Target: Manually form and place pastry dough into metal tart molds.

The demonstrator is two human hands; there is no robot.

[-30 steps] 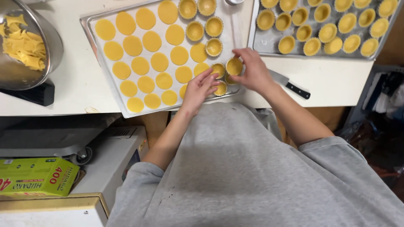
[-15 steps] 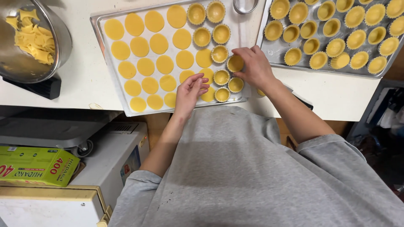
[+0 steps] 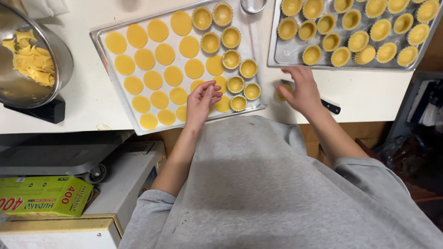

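Right hand point(image 3: 302, 92) is blurring, covering most of a tart shell point(image 3: 282, 90) and the knife point(image 3: 330, 106) blade. Steel bowl point(image 3: 32, 69) is running off the left edge; right tray point(image 3: 286, 55) is getting cropped top and right.

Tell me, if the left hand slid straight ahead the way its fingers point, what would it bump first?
Probably the filled tart shells just past the left hand, near the tray's right edge. Its fingers point up and right over flat dough circles. Height is unclear.

L hand point(image 3: 201, 102) over dough discs point(image 3: 152, 78), R hand point(image 3: 302, 90) beside tray point(image 3: 99, 37)
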